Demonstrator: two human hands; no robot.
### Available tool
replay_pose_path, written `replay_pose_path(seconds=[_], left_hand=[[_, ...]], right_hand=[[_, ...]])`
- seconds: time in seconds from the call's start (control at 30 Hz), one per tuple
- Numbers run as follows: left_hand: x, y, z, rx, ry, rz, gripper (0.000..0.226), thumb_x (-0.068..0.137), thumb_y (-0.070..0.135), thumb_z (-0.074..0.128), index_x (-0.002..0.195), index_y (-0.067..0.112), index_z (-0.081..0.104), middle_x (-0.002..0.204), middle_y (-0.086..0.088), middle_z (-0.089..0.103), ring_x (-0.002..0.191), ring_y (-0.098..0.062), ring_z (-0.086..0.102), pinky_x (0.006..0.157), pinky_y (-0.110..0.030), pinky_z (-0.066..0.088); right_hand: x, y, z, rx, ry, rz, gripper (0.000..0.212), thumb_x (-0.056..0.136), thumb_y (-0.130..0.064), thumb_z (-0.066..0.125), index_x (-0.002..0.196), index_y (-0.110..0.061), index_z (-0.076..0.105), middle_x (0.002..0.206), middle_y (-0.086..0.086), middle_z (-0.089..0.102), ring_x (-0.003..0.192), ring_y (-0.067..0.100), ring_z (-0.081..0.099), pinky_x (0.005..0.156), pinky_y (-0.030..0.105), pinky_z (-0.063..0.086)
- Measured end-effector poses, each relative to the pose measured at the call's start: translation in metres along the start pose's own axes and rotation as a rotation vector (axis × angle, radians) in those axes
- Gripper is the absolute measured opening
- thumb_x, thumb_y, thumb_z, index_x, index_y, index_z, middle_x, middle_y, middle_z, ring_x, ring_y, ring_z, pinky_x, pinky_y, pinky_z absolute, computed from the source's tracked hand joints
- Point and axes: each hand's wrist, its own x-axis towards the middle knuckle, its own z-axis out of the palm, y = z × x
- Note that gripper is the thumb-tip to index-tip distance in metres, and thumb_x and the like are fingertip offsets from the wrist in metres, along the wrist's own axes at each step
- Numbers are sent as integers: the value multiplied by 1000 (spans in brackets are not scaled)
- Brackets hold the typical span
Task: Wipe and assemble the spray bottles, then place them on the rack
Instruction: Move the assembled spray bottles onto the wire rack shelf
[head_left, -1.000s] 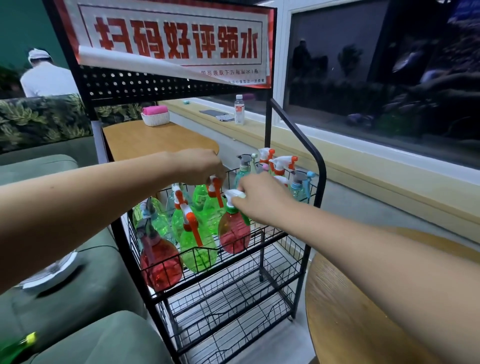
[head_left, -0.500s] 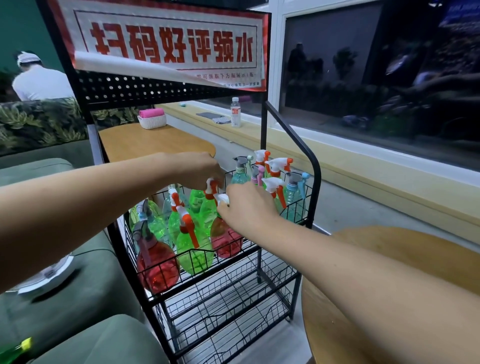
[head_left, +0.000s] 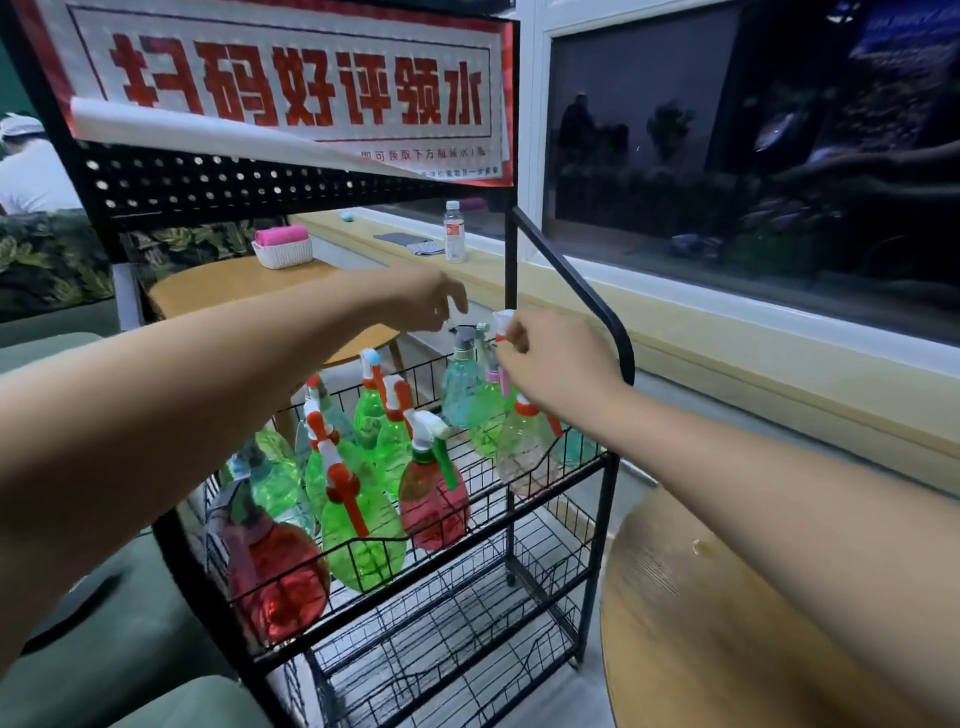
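Observation:
A black wire rack (head_left: 550, 519) holds several spray bottles in its top basket. Among them are green ones (head_left: 363, 540), a red one at the front left (head_left: 275, 582), a red bottle with a white and green trigger head (head_left: 436, 499) and a teal one (head_left: 460, 384). My right hand (head_left: 550, 358) grips the white and orange spray head of a clear pinkish bottle (head_left: 524, 457) at the basket's right end. My left hand (head_left: 431, 306) hovers above the teal bottle's grey head, fingers loosely curled and holding nothing.
A round wooden table (head_left: 727, 623) stands at the lower right and a green sofa (head_left: 104, 649) at the left. The rack's lower shelves (head_left: 441, 639) hold nothing. Behind are a wooden table with a white basket (head_left: 283, 252), a water bottle (head_left: 454, 231) on the ledge and a person (head_left: 26, 166).
My right hand let go of the red bottle's head and moved right to the clear bottle's head. My left hand left the green bottle's orange trigger and rose to the right.

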Motion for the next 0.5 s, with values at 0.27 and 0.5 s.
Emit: replay_pose_path(seconds=[0.27,0.5], left_hand=[[49,-2,34,96,9,116,46,98,11,69,142,24,61,138,-5,65,120,-28,64,98,-40,53],[55,-7,47,185,-16,112,10,98,19,73,106,13,72,96,-5,70,94,-28,65,73,-33,42]], right_hand=[[45,18,22,-143,-142,42,25,94,-42,70,92,-18,64,85,3,66,77,26,62,54,32,37],[63,15,37,-104,-277,106,39,89,-30,80,66,-19,50,66,1,55,66,25,56,56,31,38]])
